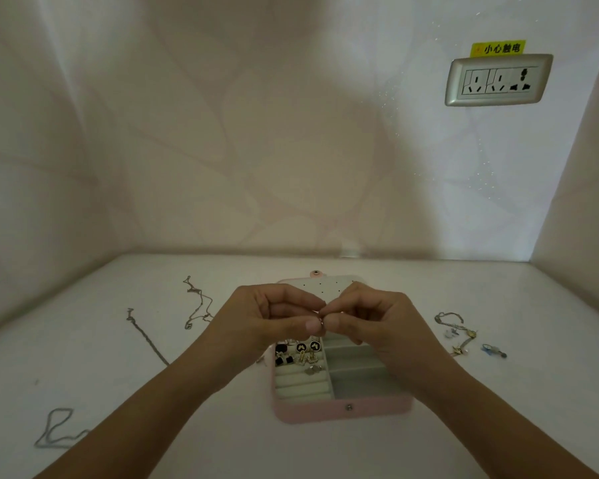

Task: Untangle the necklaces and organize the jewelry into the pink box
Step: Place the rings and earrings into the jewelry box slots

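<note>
The pink box (343,411) lies open on the table, with several earrings (300,352) in its left slots and empty compartments on the right. Above it, my left hand (270,319) and my right hand (367,319) meet fingertip to fingertip and pinch one tiny piece of jewelry (321,321), too small to identify. Thin necklaces lie to the left: one chain (198,302), a straight chain (146,337) and a looped chain (54,430). A tangle of jewelry (459,331) and a blue piece (493,350) lie to the right.
The white table (498,409) sits in a corner, closed in by walls at the back and both sides. A wall socket (498,79) with a yellow warning label hangs at the upper right.
</note>
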